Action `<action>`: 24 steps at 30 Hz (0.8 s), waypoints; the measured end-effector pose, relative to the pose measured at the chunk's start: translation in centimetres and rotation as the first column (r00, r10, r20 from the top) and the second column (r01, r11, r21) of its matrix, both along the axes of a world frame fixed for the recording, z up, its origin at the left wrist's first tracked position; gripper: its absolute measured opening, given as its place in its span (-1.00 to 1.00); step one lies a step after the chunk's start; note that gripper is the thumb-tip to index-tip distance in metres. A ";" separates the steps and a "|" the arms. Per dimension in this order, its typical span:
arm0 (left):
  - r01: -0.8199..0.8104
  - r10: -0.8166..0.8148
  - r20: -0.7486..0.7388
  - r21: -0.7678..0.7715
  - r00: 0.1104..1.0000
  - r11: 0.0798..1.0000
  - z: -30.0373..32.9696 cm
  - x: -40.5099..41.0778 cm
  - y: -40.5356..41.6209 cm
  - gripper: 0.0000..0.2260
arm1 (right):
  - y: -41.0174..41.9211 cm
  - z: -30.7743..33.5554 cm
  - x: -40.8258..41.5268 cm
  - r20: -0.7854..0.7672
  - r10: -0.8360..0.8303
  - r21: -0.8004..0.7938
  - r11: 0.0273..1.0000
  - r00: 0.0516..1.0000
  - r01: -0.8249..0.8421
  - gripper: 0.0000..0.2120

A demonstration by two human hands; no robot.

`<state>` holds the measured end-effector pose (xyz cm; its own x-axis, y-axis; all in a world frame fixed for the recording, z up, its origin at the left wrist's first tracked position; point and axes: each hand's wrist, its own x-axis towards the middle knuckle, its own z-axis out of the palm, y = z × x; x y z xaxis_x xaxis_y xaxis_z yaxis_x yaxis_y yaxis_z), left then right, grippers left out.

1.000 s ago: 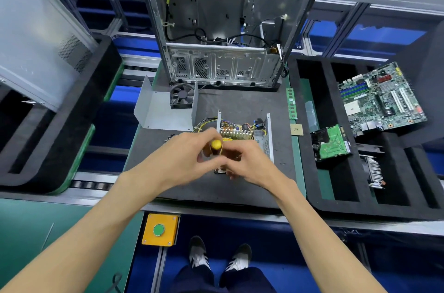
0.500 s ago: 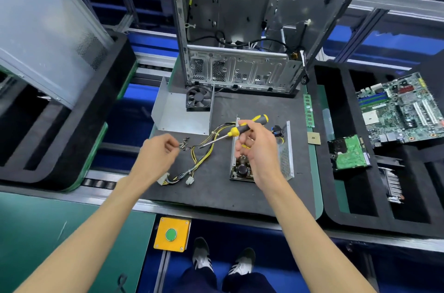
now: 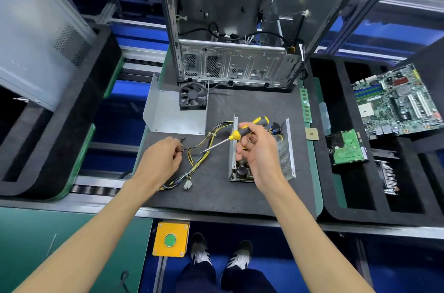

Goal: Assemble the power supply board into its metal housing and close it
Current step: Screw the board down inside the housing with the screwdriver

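At the far left a grey side panel (image 3: pixel 36 35) leans over a black foam tray (image 3: pixel 72 129). On the dark mat (image 3: pixel 216 194), near its left edge, the left hand (image 3: pixel 159 160) rests with fingers curled toward a small cluster of dark screws (image 3: pixel 183 145); their number is too small to count, and whether the fingertips pinch one cannot be told. Behind it, at the mat's rear left corner, one bent metal cover (image 3: pixel 173 112) stands with one black fan (image 3: pixel 193 97) beside it. A bundle of yellow and black cables (image 3: pixel 199 160) runs from the mat's front left toward the housing. The right hand (image 3: pixel 258 151) grips one yellow and black screwdriver (image 3: pixel 242 133), its shaft pointing left and slightly forward toward the cables, handle up toward the rear right. Directly beneath this hand, around the mat's middle, lies the open metal housing (image 3: pixel 286 155) with the power supply board (image 3: pixel 242 171) inside, its long axis running front to rear. One computer chassis (image 3: pixel 240 28) stands upright at the mat's rear edge. By the right edge lie one memory stick (image 3: pixel 305 105) and one square chip (image 3: pixel 311 134). In the right-hand tray sit one drive (image 3: pixel 348 149) and one motherboard (image 3: pixel 396 103).
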<state>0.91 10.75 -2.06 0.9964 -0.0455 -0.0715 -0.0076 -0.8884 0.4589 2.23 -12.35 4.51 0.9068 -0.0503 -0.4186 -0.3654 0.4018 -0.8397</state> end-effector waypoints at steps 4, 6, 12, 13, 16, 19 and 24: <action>-0.232 0.221 -0.069 -0.293 0.973 0.927 2.5 0.1 -0.9 -0.86 | -0.5 0.8 0.2 -0.021 -0.050 0.040 0.998 0.999 0.050 -0.75; -0.299 0.274 -0.126 -0.511 0.953 0.806 4.7 0.2 -1.7 -0.83 | -1.0 1.3 0.4 -0.043 -0.083 0.079 0.993 0.996 0.087 -0.77; -0.284 0.016 -0.288 -0.935 0.958 0.214 10.2 0.0 -5.4 -0.91 | -2.6 2.6 0.4 -0.081 -0.217 0.206 0.951 0.973 0.229 -0.81; -0.324 -0.010 -0.328 -0.936 0.944 0.140 10.4 0.0 -5.9 -0.87 | -2.8 2.8 0.3 -0.082 -0.231 0.213 0.946 0.969 0.244 -0.81; -0.412 -0.076 -0.414 -0.910 0.907 0.043 10.5 0.1 -7.4 -0.86 | -3.5 3.2 -0.1 -0.077 -0.266 0.221 0.935 0.961 0.277 -0.80; -0.427 -0.112 -0.427 -0.904 0.897 0.027 10.4 0.1 -8.3 -0.85 | -4.0 3.5 -0.6 -0.052 -0.293 0.215 0.930 0.955 0.297 -0.79; -0.419 -0.130 -0.419 -0.907 0.899 0.029 10.5 0.4 -9.4 -0.83 | -4.9 3.9 -1.5 0.001 -0.335 0.208 0.922 0.942 0.328 -0.80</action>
<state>1.26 1.35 8.47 0.9050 -0.2017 -0.3745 0.4253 0.4297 0.7965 0.74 -17.25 8.42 0.8673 -0.2683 -0.4193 -0.1537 0.6569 -0.7382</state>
